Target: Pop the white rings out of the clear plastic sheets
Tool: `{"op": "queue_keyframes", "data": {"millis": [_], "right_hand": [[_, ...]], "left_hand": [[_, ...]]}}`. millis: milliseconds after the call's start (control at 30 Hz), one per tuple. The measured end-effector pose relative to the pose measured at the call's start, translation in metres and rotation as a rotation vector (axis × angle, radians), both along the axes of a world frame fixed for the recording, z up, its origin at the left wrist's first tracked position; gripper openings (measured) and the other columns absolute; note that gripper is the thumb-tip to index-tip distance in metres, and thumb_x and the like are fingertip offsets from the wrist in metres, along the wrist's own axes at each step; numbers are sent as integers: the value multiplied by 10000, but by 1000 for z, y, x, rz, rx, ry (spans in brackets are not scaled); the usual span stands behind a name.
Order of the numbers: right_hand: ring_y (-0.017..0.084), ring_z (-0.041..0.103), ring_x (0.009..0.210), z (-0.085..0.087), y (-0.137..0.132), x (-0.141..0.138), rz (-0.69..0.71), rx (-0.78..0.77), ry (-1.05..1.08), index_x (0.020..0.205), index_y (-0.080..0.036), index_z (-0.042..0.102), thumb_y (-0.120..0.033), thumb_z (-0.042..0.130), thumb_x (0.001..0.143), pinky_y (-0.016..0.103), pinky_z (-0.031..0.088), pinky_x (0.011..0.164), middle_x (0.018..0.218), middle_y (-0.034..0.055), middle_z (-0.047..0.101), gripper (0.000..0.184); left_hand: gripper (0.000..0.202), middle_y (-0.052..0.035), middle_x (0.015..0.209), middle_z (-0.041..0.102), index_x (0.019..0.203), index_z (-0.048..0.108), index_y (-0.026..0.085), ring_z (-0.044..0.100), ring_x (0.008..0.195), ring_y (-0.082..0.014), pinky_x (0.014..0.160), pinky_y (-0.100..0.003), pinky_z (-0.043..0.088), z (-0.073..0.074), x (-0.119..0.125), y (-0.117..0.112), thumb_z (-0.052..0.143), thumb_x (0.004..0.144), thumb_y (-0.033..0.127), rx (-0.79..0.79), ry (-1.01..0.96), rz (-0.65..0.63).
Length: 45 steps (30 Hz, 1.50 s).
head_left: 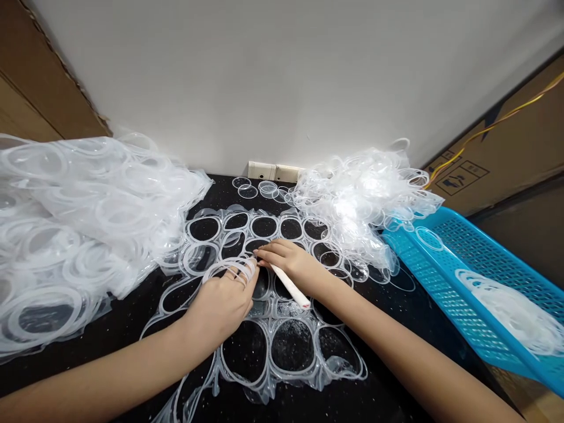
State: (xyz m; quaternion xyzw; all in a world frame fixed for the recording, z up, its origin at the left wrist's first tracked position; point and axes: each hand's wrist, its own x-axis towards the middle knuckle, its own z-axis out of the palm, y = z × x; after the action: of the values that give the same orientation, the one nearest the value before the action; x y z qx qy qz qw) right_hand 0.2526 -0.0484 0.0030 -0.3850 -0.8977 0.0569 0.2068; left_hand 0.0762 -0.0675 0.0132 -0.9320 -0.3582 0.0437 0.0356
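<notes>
Holding: the right hand (288, 264) grips a white plastic stick (291, 286) under its palm; the stick's rounded end points toward 5 o'clock, and its other end is hidden by the hand.
Right fingers: the fingers (271, 252) lie together, curled toward 9 o'clock, their tips just beside the left hand.
Touching: the left hand (222, 302) is nearest a clear plastic ring (215, 269), its fingers (240, 273) slightly apart and lying across the ring, not clamped on it.
Sheet: a clear plastic web of joined rings (269, 346) lies flat under both hands at the centre of a black speckled countertop (110, 346).
Heaps: a large heap of clear ring sheeting (79, 217) sits at 9 o'clock, a crumpled heap of the same (356, 200) at 1 o'clock, and a few loose rings (258, 188) at 12 o'clock.
Basket: a blue plastic mesh basket (480, 258) at 3 o'clock holds white ring sheeting (502, 311).
Behind: a white wall (220, 76) carries a beige wall socket (273, 171) at 12 o'clock; a cardboard box (467, 170) with a yellow wire (497, 123) stands at 2 o'clock.
</notes>
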Motion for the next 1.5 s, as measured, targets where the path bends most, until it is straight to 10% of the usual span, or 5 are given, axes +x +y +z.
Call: {"op": "queue_keyframes", "data": {"millis": [433,833,1033,1167,1500], "right_hand": [[191,600,894,27,28,73,-590,313,269,1047,-151,606,-253,395,898,372,490,806,982,104,635,277],[200,595,910,52,27,101,-779,503,227,1044,-154,611,-291,351,907,390,474,816,994,110,634,324],[170,619,834,65,21,85,-587,210,496,1008,-147,624,-345,409,882,351,513,759,899,81,655,318],[149,634,771,76,12,70,-471,-107,716,1015,-158,620,-426,432,858,316,541,700,920,75,651,363],[149,629,737,77,4,63,-434,-491,799,1041,-188,634,-458,424,859,309,539,711,834,80,665,388]], "left_hand": [[528,-206,1133,589,1261,430,66,590,992,-284,767,-402,524,1,-5,2,392,740,-16,-55,6,-4],[349,-142,1239,530,1043,599,148,638,866,-250,648,-369,537,12,-6,-1,399,768,66,-150,-57,-1],[400,-68,1189,577,1229,473,222,614,878,-198,714,-320,514,37,-24,6,342,852,228,-111,-420,-91],[375,-48,1191,562,1173,511,274,605,712,-146,674,-297,493,52,-33,26,342,869,414,-144,-556,93],[403,-112,998,649,1218,468,176,636,758,-229,610,-324,482,19,-23,35,334,871,331,-246,-218,176]]}}
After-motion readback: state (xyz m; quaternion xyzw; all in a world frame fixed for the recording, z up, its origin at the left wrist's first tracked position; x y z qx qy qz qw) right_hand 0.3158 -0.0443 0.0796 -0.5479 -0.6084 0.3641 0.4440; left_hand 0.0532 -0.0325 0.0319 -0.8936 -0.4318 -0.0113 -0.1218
